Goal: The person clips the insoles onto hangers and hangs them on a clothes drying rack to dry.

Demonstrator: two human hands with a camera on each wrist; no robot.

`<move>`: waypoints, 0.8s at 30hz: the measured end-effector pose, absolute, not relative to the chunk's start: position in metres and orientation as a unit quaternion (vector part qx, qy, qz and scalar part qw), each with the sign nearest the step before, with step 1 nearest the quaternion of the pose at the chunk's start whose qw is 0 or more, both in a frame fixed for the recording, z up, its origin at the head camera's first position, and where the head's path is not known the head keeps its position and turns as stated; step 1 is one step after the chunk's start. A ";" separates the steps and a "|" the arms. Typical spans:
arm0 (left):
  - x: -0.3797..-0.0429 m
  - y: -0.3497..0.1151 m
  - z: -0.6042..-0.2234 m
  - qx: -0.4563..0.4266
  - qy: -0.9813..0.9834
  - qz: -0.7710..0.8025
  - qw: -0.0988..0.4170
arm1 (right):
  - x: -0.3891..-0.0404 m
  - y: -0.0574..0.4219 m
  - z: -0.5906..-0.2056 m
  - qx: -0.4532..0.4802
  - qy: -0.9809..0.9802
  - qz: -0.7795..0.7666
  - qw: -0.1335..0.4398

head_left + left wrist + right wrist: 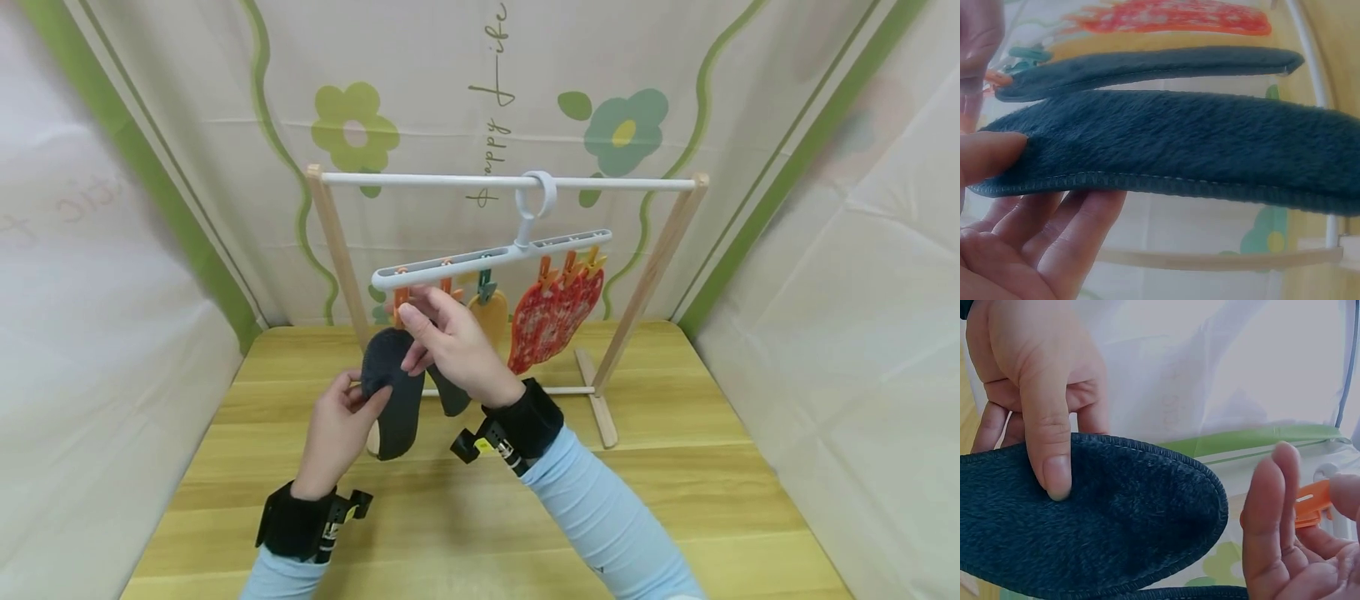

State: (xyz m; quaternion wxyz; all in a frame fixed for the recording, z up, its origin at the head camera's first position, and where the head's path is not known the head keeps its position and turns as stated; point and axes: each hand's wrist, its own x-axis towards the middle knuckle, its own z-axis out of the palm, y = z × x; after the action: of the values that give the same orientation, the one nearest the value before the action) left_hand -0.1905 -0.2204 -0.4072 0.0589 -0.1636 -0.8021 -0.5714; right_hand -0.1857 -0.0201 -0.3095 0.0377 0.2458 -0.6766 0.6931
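Note:
My left hand (pixel 330 437) pinches a dark fuzzy insole (pixel 397 408) near its upper end, thumb on the fuzzy face and fingers behind. Above that end, my right hand (pixel 468 350) pinches an orange clip (pixel 1313 503) between thumb and finger. Right-hand fingers partly cover the clip, so I cannot tell whether it touches the insole's edge. The clip hangs from a light grey hanger (pixel 450 268). Just behind hangs a second dark insole (pixel 1147 70), partly hidden by my right hand in the head view.
A yellow insole (pixel 491 317) hangs from a green clip (pixel 486 288). Red patterned insoles (pixel 551 325) hang farther right on orange and yellow clips. The hanger hooks over the white rod (pixel 435 180) of a wooden-legged rack (pixel 648 287) on the wood-grain table (pixel 675 500). Printed cloth surrounds it.

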 end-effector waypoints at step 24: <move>-0.185 -0.212 -0.412 -0.192 -0.789 -0.579 0.064 | -0.188 -0.026 -0.311 0.238 -0.645 0.723 0.067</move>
State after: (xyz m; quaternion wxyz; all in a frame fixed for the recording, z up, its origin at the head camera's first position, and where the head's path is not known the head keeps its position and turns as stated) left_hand -0.1853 -0.2121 -0.4116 0.0642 -0.1925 -0.7894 -0.5793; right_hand -0.1877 -0.0263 -0.3112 0.0670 0.2376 -0.6454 0.7229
